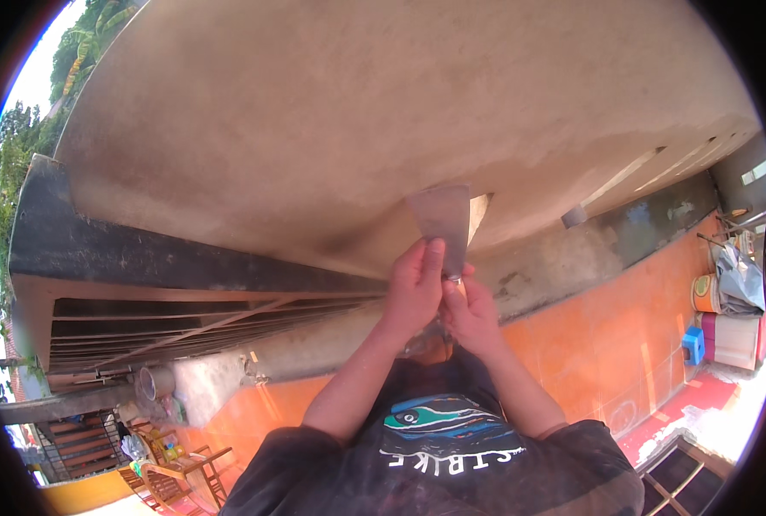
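Note:
Overhead, a putty knife with a wide, flat metal blade is raised toward the brown plastered ceiling. My right hand is closed around its handle, just below the blade. Beside it, my left hand pinches the lower part of the blade, thumb lying on the flat face. The two hands are close together, and most of the handle is hidden in the fingers. The blade's far edge appears near the ceiling surface; I cannot tell whether it touches.
A light slot shows beside the blade, with more slots at right. A dark beam and slats run along the left. Orange wall lies behind. A wooden chair stands lower left; a blue stool and bundled goods stand right.

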